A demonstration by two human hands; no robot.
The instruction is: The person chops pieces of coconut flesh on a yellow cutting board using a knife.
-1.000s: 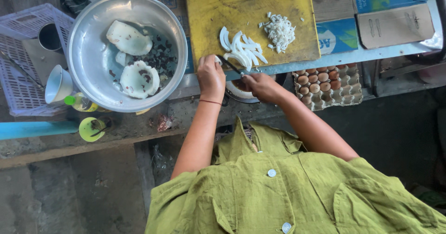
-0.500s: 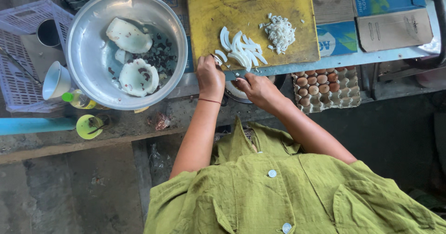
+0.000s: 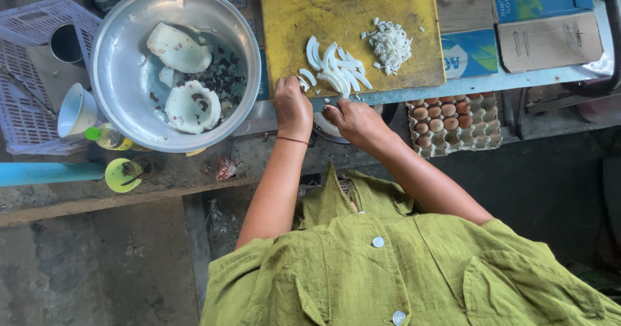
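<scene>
- Left hand [image 3: 292, 109]: at the near edge of the yellow cutting board [image 3: 349, 15], fingers curled down onto the end of the onion slices [image 3: 336, 70]; it presses them but whether it grips any cannot be told.
- Right hand [image 3: 352, 120]: just beside the left hand, below the board's near edge, fingers closed as around a handle; what it holds is hidden from view.
- Onion slices: a loose fan of white crescents near the middle of the board's near edge, touching the left fingertips.
- Chopped pile [image 3: 390, 41]: finely cut white pieces toward the board's right side, apart from the slices.
- Metal bowl [image 3: 123, 86]: large and round, just left of the board; it holds pale white chunks [image 3: 178, 48] and dark scraps.
- Egg tray [image 3: 453, 122]: grey carton with brown eggs, under the board's near right corner, near the right hand.
- White cup [image 3: 74, 111]: lies tilted against the bowl's left rim, by a plastic crate [image 3: 26, 35].
- Small bottle [image 3: 107, 138]: yellow liquid, green cap, just below the cup.
- Cardboard box [image 3: 550, 40]: flat, at the far right of the bench.
- Green shirt [image 3: 401, 268]: buttoned, fills the lower frame.
</scene>
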